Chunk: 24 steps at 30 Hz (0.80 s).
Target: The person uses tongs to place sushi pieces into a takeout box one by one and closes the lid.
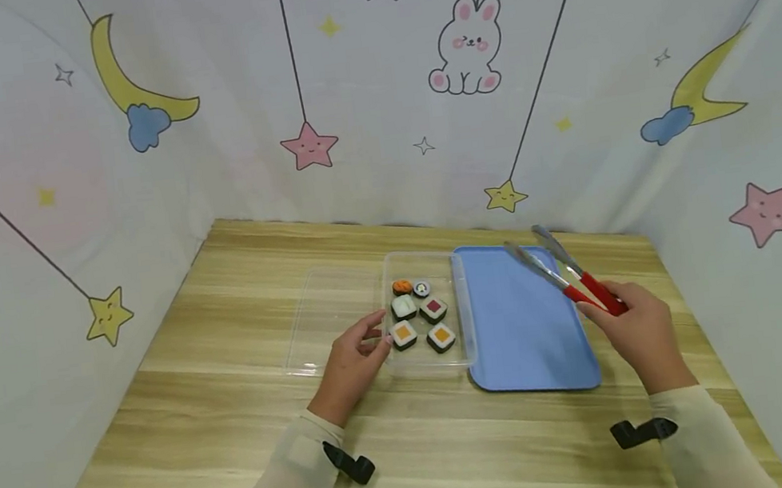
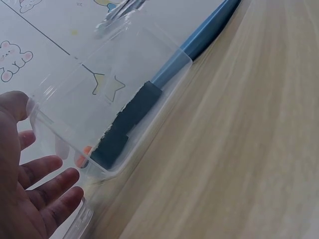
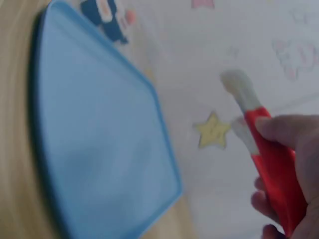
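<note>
My left hand point(image 1: 356, 358) is at the left side of a clear plastic box point(image 1: 433, 363), its thumb touching the rim; in the left wrist view the other fingers point(image 2: 55, 199) lie loosely extended. Inside the box sit several sushi pieces point(image 1: 433, 309), some dark-sided with white tops, plus a small orange-topped one point(image 1: 402, 286). In my right hand point(image 1: 643, 332) I grip tongs point(image 1: 576, 275) by their red handles. Their metal arms stand apart over the far right part of a blue tray point(image 1: 527, 325), with nothing between them. The right wrist view shows the red handles point(image 3: 276, 174) under the thumb.
A clear plastic lid or shallow tray point(image 1: 330, 315) lies left of the box. The blue tray adjoins the box on its right. All stand on a wood-grain table point(image 1: 229, 351), with a patterned white curtain point(image 1: 383, 172) behind and at both sides.
</note>
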Each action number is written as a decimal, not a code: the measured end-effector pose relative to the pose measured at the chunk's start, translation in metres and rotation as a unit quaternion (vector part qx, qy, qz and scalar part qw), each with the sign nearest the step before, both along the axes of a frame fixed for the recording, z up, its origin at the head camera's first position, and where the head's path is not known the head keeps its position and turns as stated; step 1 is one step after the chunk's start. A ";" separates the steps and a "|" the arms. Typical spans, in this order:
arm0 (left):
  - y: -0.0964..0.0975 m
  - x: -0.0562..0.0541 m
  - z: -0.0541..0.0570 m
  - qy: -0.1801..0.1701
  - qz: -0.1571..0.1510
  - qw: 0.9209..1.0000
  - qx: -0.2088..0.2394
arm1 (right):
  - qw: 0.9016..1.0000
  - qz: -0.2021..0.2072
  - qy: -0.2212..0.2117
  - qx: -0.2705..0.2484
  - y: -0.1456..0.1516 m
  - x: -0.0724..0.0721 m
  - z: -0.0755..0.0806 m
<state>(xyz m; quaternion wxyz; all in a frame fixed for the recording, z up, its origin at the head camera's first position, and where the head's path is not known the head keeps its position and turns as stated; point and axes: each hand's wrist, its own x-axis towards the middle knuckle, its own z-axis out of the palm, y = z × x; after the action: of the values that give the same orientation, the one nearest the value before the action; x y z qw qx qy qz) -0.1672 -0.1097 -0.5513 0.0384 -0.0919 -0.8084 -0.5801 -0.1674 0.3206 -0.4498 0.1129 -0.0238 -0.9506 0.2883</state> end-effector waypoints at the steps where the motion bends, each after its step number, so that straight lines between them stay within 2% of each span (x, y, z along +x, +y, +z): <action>1: 0.000 0.000 0.000 -0.001 0.001 1.000 -0.001 | 0.999 -0.032 -0.002 -0.008 0.007 0.004 -0.009; 4: 0.001 0.001 0.000 -0.003 0.004 1.000 -0.004 | 0.995 -0.098 -0.002 -0.023 0.027 0.015 -0.036; 7: 0.001 0.001 0.001 -0.005 0.004 1.000 -0.006 | 0.990 -0.141 0.003 -0.019 0.042 0.023 -0.061; 11: 0.001 0.002 0.001 -0.009 0.003 1.000 -0.007 | 0.983 -0.181 0.008 -0.007 0.052 0.027 -0.084; 16: 0.001 0.002 0.000 -0.012 0.007 1.000 -0.007 | 0.983 -0.186 0.013 -0.004 0.055 0.026 -0.098; 24: 0.001 0.001 0.000 -0.013 0.004 1.000 -0.006 | 0.980 -0.200 -0.008 -0.018 0.052 0.024 -0.107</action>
<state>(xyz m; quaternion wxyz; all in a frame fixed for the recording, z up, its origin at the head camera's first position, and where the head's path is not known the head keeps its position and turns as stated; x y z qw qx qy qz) -0.1661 -0.1090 -0.5514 0.0291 -0.0816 -0.8127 -0.5763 -0.1432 0.3731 -0.5567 0.1605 -0.2180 -0.9220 0.2769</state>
